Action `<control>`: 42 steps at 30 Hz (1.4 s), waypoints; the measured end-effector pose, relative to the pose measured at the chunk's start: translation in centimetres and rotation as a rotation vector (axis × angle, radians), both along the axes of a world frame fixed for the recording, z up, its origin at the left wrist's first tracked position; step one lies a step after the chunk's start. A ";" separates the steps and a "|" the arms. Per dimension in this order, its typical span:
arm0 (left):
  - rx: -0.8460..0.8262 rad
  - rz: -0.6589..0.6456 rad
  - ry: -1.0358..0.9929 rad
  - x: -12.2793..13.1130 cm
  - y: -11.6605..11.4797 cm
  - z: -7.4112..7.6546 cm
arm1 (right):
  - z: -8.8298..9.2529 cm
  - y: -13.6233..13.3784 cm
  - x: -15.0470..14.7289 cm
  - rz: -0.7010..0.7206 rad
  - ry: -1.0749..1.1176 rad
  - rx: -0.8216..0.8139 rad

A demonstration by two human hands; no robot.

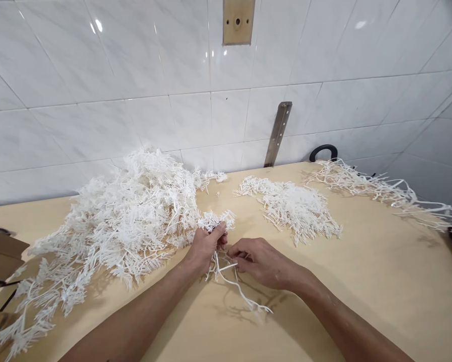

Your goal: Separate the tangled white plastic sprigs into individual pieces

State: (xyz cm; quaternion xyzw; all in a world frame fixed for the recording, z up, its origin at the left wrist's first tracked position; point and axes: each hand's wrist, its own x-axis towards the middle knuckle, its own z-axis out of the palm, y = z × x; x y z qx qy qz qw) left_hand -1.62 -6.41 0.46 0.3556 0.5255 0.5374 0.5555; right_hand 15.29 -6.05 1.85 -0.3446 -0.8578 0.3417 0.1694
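Note:
My left hand (207,247) is closed around a bunch of white artificial sprigs; their feathery tips (226,219) stick out above the thumb. Bare white stems (241,291) hang below it, over the table. Just to the right, my right hand (258,261) has its thumb and fingers pinched together at the stems, close to the left hand. A large heap of white feathery branches (135,211) lies to the left of my left hand. Beyond my right hand, a smaller flat pile of white sprigs (295,206) rests on the table.
Bare white stems (384,191) lie along the right back of the pale table (380,281). A black ring-shaped handle (324,149) is behind them. A metal strip (278,133) leans on the tiled wall. Cardboard boxes (1,256) are at the left edge, a dark object at the right edge.

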 end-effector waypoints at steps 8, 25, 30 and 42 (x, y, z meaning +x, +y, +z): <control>-0.053 -0.134 0.124 -0.1 -0.4 0.8 | 0.2 -2.0 -1.4 0.278 0.120 -0.117; 0.158 -0.010 0.236 0.9 -1.0 -1.8 | 0.2 2.3 2.8 -0.523 0.281 -0.148; 0.140 -0.031 0.208 0.9 -1.1 -0.5 | -1.5 2.5 1.7 -0.363 0.368 -0.246; 0.160 -0.050 0.226 0.9 -0.9 -0.9 | -1.6 2.2 0.8 -0.396 0.375 -0.206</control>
